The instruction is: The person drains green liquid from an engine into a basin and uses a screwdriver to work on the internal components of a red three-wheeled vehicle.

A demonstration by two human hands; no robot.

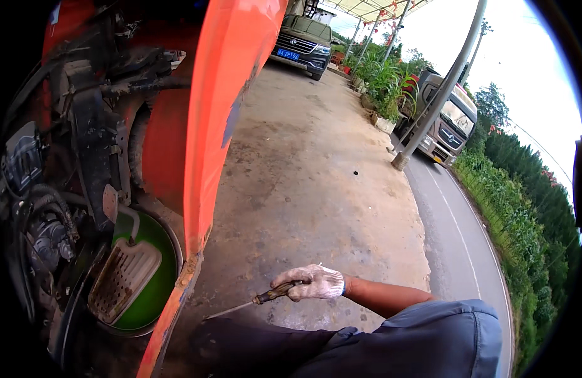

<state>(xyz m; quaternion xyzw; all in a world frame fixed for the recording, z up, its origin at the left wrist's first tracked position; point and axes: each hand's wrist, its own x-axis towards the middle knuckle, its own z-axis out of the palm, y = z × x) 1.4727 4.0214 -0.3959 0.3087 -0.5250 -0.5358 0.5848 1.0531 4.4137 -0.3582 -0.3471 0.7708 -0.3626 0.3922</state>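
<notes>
My right hand (313,283), in a soiled white knitted glove, is closed around the worn handle of a screwdriver (240,307). Its long thin shaft points left and slightly down, toward the lower edge of an orange vehicle panel (206,126); a gap seems to lie between tip and panel. Left of that panel is a perforated metal step (130,277). Beneath the step sits a round basin (177,242) holding bright green liquid (153,296). My left hand is out of the picture.
Dark hoses and brackets (51,233) crowd the vehicle's inside at left. Stained concrete (303,176) stretches ahead. A dark car (302,44) stands at the back, beside potted plants (385,94). A leaning pole (439,94) and a truck (445,120) are by the road (455,220).
</notes>
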